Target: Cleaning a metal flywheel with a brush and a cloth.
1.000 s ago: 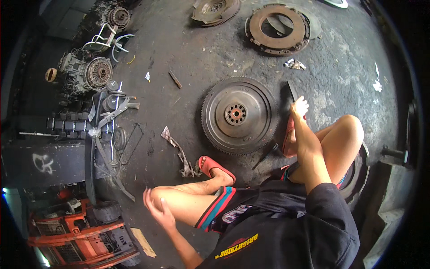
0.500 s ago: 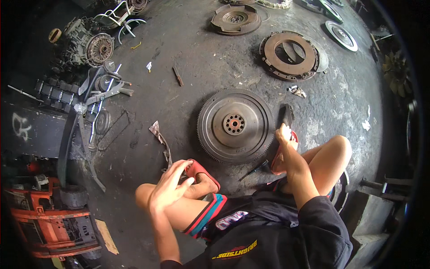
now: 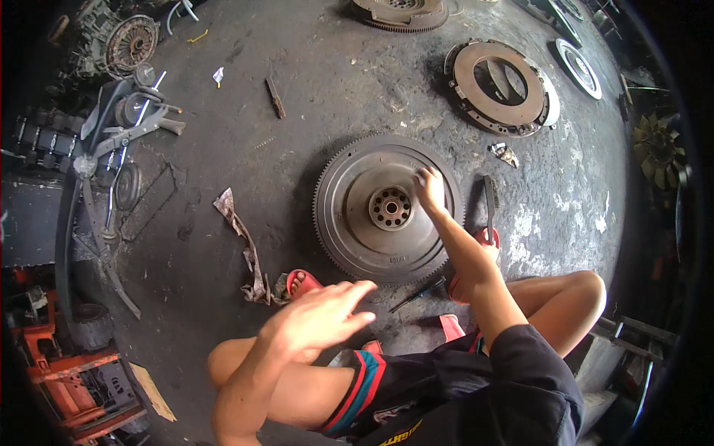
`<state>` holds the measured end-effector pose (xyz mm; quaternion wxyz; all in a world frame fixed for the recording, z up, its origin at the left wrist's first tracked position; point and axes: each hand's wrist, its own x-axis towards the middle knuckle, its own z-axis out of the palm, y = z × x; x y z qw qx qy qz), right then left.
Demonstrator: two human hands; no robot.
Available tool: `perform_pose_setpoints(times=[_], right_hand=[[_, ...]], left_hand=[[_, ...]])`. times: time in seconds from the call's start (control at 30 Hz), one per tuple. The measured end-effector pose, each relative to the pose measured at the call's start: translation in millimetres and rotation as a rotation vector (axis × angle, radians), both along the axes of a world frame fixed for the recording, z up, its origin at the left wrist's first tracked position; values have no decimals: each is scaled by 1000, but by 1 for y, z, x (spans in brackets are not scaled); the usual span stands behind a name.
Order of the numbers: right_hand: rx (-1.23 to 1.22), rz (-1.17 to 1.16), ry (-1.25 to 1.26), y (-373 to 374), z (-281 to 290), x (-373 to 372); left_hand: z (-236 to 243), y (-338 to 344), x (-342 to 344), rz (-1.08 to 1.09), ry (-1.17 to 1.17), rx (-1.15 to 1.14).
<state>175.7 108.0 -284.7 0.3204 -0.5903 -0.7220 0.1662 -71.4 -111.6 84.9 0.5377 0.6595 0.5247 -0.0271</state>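
Observation:
A large dark grey flywheel (image 3: pixel 364 249) with a toothed rim lies flat on the floor in front of me, a ring of bolt holes at its centre. Over its right part is my right hand (image 3: pixel 430 189), fingers curled in; anything inside them is hidden. My left hand (image 3: pixel 316 320) hovers above my left thigh, near the flywheel's lower left rim, fingers stretched out and holding nothing. Right of the flywheel lies a long dark brush (image 3: pixel 489 208), its near end by my red slipper. A thin dark tool (image 3: pixel 418 294) rests below the rim.
A crumpled dirty rag strip (image 3: pixel 245 241) lies to the left. Beyond the flywheel are a rusty clutch pressure plate (image 3: pixel 465 85), another flywheel (image 3: pixel 401 16) and a small rusty bar (image 3: pixel 275 98). Metal parts (image 3: pixel 123 141) and an orange machine (image 3: pixel 74 372) line the left side.
My right hand has let go of the brush, leaving it on the floor, and moved left over the flywheel. My left hand has moved right, toward the flywheel. The view has shifted.

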Motion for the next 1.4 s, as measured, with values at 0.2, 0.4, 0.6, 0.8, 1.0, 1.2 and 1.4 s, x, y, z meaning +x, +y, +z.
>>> perform_pose_setpoints(times=[0.2, 0.4, 0.6, 0.8, 1.0, 1.2, 1.4], right_hand=[[-131, 74, -265, 24, 7, -83], [-98, 297, -531, 15, -5, -118], [-139, 562, -642, 94, -12, -6], [-106, 765, -267, 108, -13, 9], [-351, 1407, -324, 9, -10, -1], [-605, 1660, -390, -14, -14, -1], [-743, 1602, -446, 31, 23, 53]], left_hand=[[-4, 0, 15, -132, 287, 216], [-5, -22, -11, 7, 239, 281], [-63, 25, 63, -223, 303, 244], [-23, 28, 60, -4, 405, 193], [-68, -1, 44, 313, 139, -41], [-99, -51, 28, 578, -140, -145], [-101, -32, 27, 556, -378, -80]])
